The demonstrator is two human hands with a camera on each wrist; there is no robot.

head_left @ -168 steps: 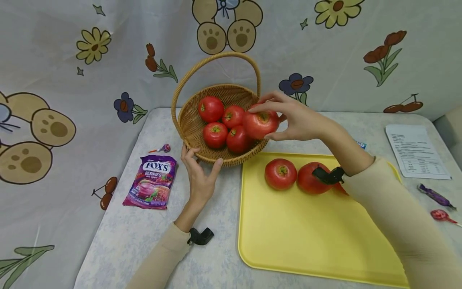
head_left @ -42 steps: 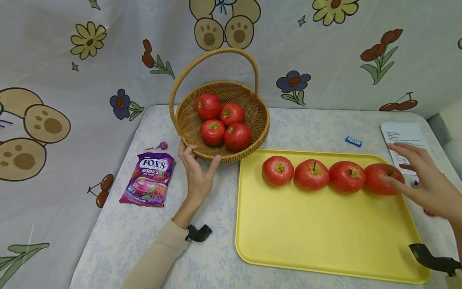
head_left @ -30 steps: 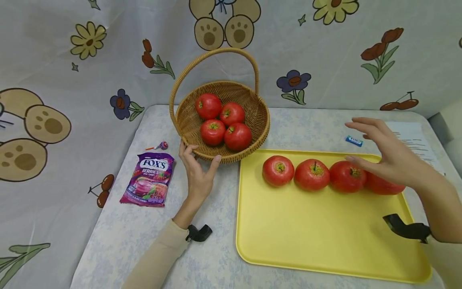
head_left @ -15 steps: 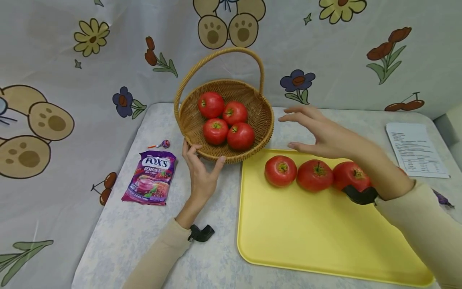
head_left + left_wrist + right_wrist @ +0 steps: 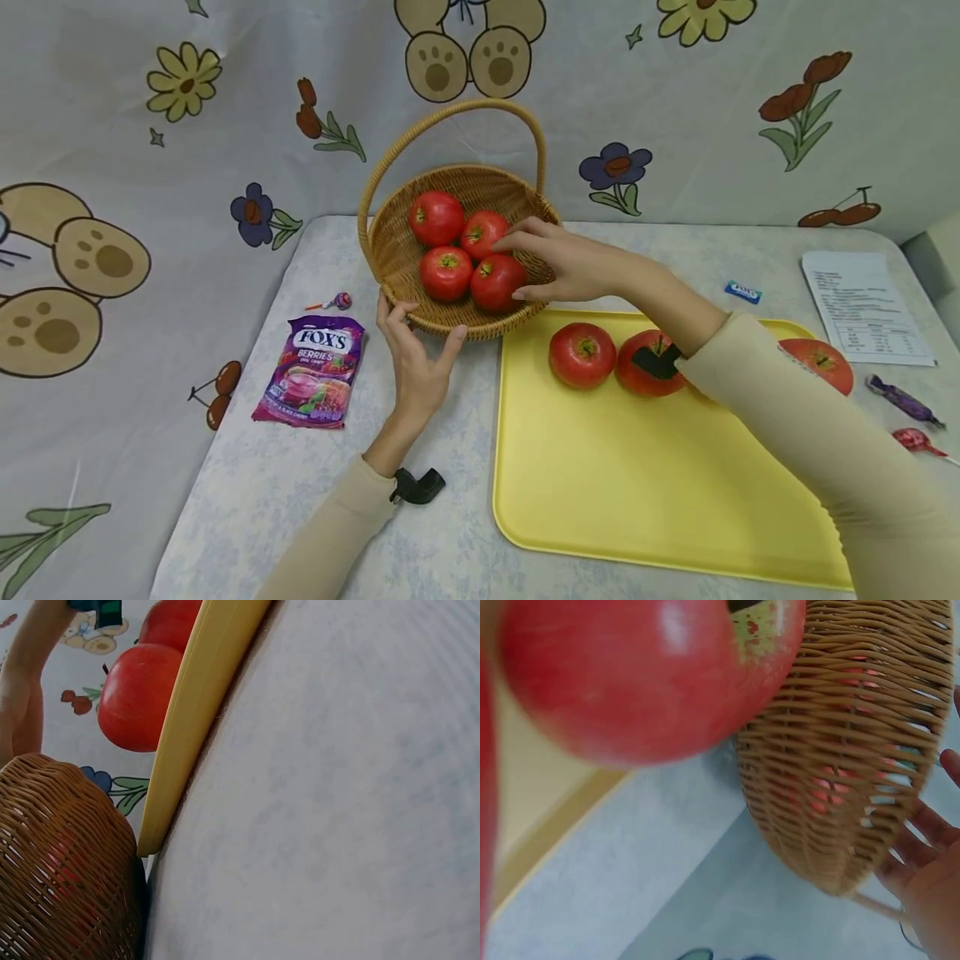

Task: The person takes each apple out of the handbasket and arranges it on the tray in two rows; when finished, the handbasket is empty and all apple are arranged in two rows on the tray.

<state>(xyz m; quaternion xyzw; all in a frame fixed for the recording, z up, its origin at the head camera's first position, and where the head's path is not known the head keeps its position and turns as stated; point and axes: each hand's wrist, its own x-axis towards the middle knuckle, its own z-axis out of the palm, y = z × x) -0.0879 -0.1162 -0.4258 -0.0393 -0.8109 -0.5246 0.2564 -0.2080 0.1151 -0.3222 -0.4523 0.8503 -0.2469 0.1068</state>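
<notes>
A wicker basket with a tall handle stands tipped toward me, several red apples inside. My left hand grips its front rim, fingertips over the edge and thumb along the front; the right wrist view shows this left hand beside the woven wall. My right hand reaches over the basket's right side, fingers spread around the nearest apple, fingertips right at it. More red apples sit in a row along the back of a yellow tray, partly hidden by my right forearm.
Left of the basket lie a purple candy bag and a lollipop. Toward the right are a small blue wrapped candy, a printed sheet, a purple wrapped candy and a red lollipop. A patterned cloth hangs behind.
After setting an apple from the basket at the tray's right end, my right hand has swung back left, unladen, to the apples in the basket. My left hand has stayed on the rim.
</notes>
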